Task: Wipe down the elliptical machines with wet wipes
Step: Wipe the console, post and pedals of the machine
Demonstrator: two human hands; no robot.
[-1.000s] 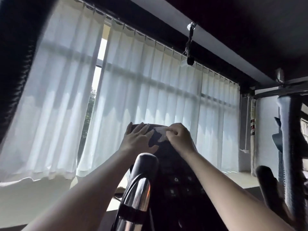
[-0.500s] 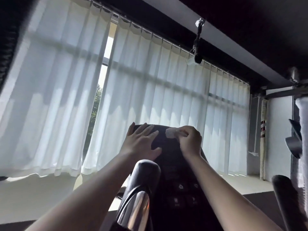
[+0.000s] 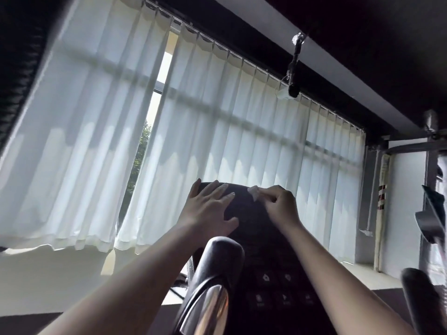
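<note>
— Up at the top of the console (image 3: 254, 228), which hand is doing the work?
— My right hand (image 3: 280, 204). Its fingers are curled and pinch the wipe (image 3: 253, 191) against the console's top edge, right of the middle. My left hand (image 3: 208, 206) lies flat, fingers straight and spread, pressing on the top left corner to steady it.
— What has changed in the last second?
— The wipe has slid. A second ago it sat mid-panel, nearly touching my left fingertips. Now it is higher and further right, with bare black panel between the two hands. The left hand has not moved.
— So where does that leave the job?
— I judge the upper strip is mostly covered and the pass is heading for the right corner. The lower face with the buttons (image 3: 266, 278) looks still to do, and so does the handle (image 3: 217, 274) in front of me.
— Any tub or packet for the wipes? A bin?
— None that I can see. The only wipe in view is the one I hold. It is bunched small, so I can't tell how wet it is. Behind the console there is just the curtain (image 3: 96, 141)
</note>
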